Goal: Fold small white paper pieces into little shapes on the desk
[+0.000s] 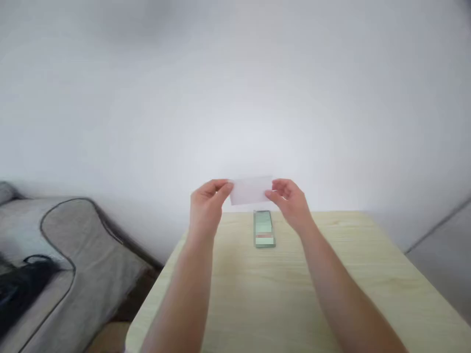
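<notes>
A small white rectangular sheet of paper (250,191) is held up above the far end of the table, in front of the wall. My left hand (209,202) pinches its left edge between thumb and fingers. At the right edge, my right hand (291,201) has its thumb on the sheet and its fingers curled by the upper corner. Below the sheet a phone (264,229) lies flat on the table, its screen lit pale green and partly blurred.
The light wood table (279,299) meets a plain white wall (235,98) at its far edge. On the left stands a grey sofa (99,264) with dark piping. A black item (25,287), blurred, lies on it.
</notes>
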Motion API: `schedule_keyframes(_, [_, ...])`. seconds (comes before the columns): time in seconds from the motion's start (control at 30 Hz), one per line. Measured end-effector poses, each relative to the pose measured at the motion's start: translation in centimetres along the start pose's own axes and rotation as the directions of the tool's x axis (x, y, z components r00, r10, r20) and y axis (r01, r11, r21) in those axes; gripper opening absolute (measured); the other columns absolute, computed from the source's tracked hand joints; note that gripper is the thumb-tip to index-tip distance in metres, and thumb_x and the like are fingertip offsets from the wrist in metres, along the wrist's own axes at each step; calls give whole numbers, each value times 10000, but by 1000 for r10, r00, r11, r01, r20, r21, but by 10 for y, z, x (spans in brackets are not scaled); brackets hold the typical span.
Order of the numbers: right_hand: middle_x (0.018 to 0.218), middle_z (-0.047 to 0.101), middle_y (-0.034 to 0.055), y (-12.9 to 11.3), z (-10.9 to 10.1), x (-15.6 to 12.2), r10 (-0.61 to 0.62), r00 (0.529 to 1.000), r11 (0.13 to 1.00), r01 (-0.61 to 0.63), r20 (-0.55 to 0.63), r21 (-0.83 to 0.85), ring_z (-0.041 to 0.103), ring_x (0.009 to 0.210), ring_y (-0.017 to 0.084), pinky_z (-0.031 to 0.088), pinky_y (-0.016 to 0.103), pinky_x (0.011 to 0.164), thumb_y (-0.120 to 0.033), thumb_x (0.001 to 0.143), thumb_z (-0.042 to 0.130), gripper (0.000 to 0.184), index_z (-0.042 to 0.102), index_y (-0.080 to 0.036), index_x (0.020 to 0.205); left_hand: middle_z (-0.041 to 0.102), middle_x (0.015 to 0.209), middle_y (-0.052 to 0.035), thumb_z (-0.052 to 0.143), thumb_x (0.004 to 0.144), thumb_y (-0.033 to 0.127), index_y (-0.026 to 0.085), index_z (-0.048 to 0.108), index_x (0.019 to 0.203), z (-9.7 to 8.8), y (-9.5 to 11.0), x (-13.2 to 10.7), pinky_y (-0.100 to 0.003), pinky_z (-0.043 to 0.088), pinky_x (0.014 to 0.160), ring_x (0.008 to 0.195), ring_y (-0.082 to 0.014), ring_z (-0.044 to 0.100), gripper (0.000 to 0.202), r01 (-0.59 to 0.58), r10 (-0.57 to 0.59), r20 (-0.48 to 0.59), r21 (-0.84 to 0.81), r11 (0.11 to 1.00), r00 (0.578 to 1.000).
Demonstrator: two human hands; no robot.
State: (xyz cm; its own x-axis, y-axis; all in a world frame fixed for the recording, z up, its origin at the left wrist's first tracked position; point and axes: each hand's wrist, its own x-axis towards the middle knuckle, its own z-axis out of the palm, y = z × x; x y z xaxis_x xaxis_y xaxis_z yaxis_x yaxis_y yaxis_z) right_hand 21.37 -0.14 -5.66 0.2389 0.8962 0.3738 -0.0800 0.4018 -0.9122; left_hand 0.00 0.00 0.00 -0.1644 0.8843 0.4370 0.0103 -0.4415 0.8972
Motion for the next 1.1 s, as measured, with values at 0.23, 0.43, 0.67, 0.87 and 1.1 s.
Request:
schedule_keyframes(0.23, [864,792,27,-40,15,-10,4,993,988,-23,120,155,732,778,182,601,344,780,-434,796,893,300,746,-210,933,711,892,-6,867,778,353,231,793,864,10,13,1,-303,525,765,855,-159,646,167,74,-58,53,-361,930,997])
schedule_keyframes(0.43, [748,748,-17,-60,24,-18,-74,996,980,82,-48,183,728,720,154,618,296,718,-382,838,877,211,760,-224,915,721,793,2,889,754,315,225,803,879,5,21,-4,-297,520,748,772,-148,637,176,53,-47,32,-264,963,998])
schedule_keyframes(0.67, [931,788,18,-64,34,-26,-175,981,974,185,-84,132,724,670,173,653,339,605,-419,963,742,266,775,-290,1194,745,767,-12,899,761,334,189,804,882,6,26,-9,-279,522,737,746,-147,646,212,81,-66,120,-124,989,991])
schedule_keyframes(0.87, [1280,745,41,-62,38,-29,-254,967,967,255,8,-26,716,812,177,655,339,664,-415,1038,625,308,753,-353,1312,752,738,-18,873,809,316,177,791,889,4,20,-3,-273,560,735,735,-150,688,181,159,-107,229,-222,962,967])
schedule_keyframes(1.1, [1133,771,43,-59,39,-30,-271,958,946,282,92,-157,705,985,221,618,385,854,-398,1055,603,319,732,-316,1335,741,730,-9,868,812,308,180,787,860,5,19,-2,-268,572,718,690,-130,672,159,227,-148,276,-281,932,950])
